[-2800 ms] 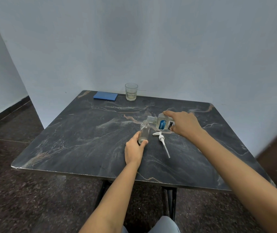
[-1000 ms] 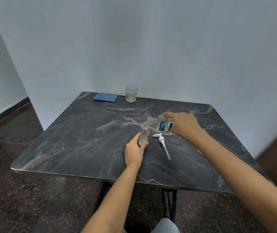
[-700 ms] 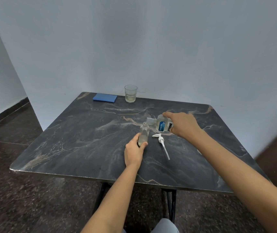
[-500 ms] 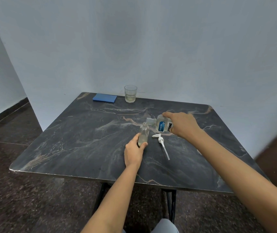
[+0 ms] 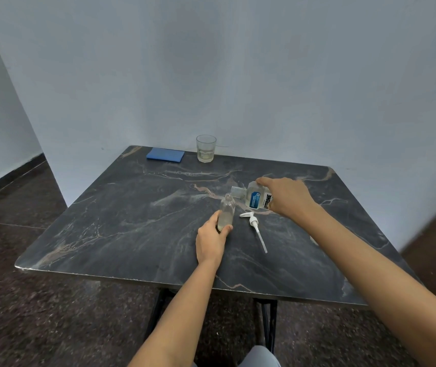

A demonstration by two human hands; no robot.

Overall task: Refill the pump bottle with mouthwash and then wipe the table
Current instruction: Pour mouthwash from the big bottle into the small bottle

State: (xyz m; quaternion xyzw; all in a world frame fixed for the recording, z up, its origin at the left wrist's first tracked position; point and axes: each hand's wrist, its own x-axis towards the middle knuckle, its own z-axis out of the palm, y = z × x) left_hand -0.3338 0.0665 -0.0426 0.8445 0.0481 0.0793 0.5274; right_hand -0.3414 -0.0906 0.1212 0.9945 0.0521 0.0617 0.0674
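Head view: far back on the dark marble counter (image 5: 132,221) lie a blue cloth (image 5: 165,155) and a glass (image 5: 206,148), well clear of the hands. The left hand (image 5: 210,241), its grip closed round the pump bottle (image 5: 227,212), hides its base. The right hand (image 5: 287,198) clasps the tilted mouthwash bottle (image 5: 255,198), neck at the bottle's mouth; any stream is too faint to see. A pump head (image 5: 255,227) lies beside. Nothing has shifted since earlier.

Pale blue plastered walls (image 5: 238,75) fill the upper frame before me, meeting at a corner upper left. A dark speckled stone floor (image 5: 26,313) spreads below, black skirting (image 5: 10,173) at left.
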